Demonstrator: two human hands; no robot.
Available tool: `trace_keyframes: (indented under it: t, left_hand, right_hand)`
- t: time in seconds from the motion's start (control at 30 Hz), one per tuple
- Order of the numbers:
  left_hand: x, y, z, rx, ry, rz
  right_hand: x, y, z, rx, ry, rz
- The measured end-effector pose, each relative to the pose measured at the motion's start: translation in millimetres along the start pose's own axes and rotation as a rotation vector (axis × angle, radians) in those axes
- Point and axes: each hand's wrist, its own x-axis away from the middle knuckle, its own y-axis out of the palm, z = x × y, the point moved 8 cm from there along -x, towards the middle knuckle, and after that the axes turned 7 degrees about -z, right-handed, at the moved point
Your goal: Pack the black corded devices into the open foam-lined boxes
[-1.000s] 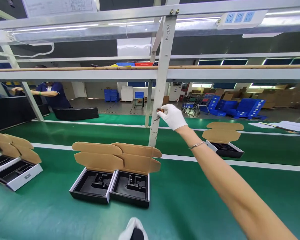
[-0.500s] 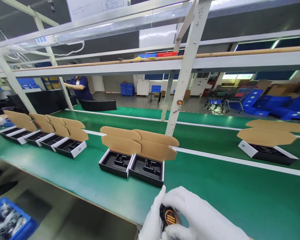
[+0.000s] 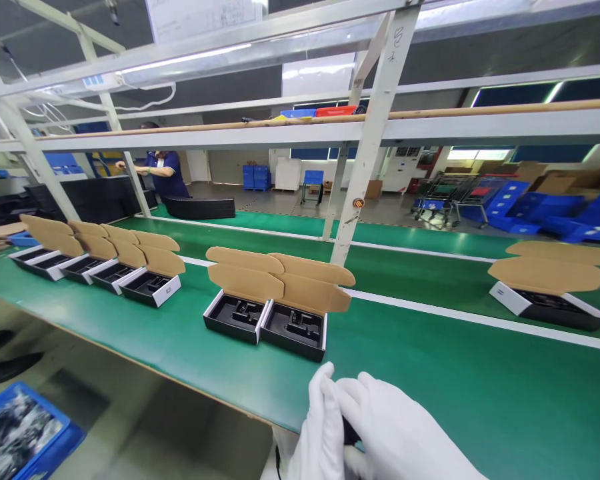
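Both hands wear white gloves and meet at the front edge of the green table. My left hand and my right hand are closed around a small black part. Fingers cover most of it, so only a dark sliver shows between them. Just beyond the hands, two open boxes stand side by side, a right one and a left one. Each has a black tray with moulded recesses and a brown cardboard lid folded back.
Several more open boxes line up at the left. Another open box sits far right beyond a white strip. A shelf post rises behind the table. A blue bin stands low at left; a person works further back.
The black part's round face with an orange emblem showed before; now fingers cover it as the hands have turned and drawn together. The view has shifted slightly.
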Motion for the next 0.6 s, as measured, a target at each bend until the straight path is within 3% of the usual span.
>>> trace_keyframes:
  t: [0.13,0.33,0.4,0.53,0.6]
  left_hand:
    - [10.0,8.2,21.8,0.016,0.053,0.037]
    - [10.9,56.0,48.2,0.001,0.128,-0.271]
    - [11.8,52.7,52.5,-0.021,0.157,-0.266]
    - [15.8,27.3,63.1,-0.245,0.166,-0.058]
    - [18.0,23.0,70.7,-0.329,0.156,-0.020]
  right_hand:
    - [0.7,-13.7,-2.2,-0.233,-0.008,0.009]
    - [4.6,-18.6,4.6,-0.394,0.034,0.019]
    - [5.2,-17.4,8.1,-0.395,0.045,0.029]
    - [6.3,-22.8,13.6,-0.346,-0.009,0.129]
    - [7.6,-25.3,14.2,-0.339,-0.037,0.183]
